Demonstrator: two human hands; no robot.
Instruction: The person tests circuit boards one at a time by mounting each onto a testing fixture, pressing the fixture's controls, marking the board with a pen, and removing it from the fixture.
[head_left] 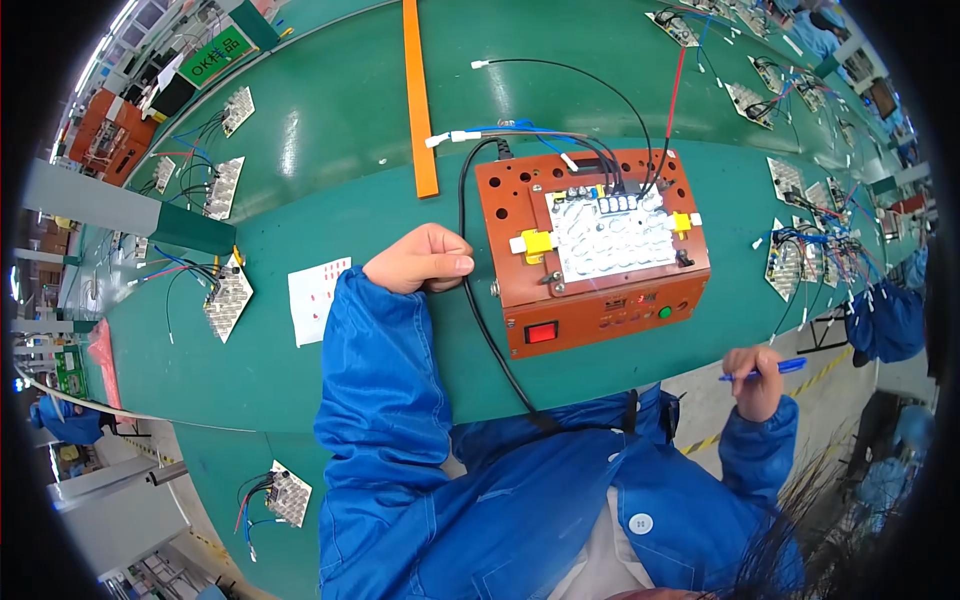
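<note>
My left hand (422,258) rests on the green table as a closed fist, with nothing seen in it. Its thumb is right beside a black power cable (478,318). In my right hand (757,385), low beyond the table's front edge, a blue pen (788,367) is gripped. Between the two hands stands an orange-brown test box (590,325) with a red switch (541,332) and a green button (665,312). On top of it a white-coated circuit board (612,240) lies between yellow clamps (538,243). Black, blue and red wires run from the board's back edge.
A white paper with red marks (310,300) lies left of my sleeve. An orange strip (420,100) crosses the table behind. More wired circuit boards lie at left (228,300) and right (785,265). A grey post (130,205) juts in from the left. Other people work at the far right.
</note>
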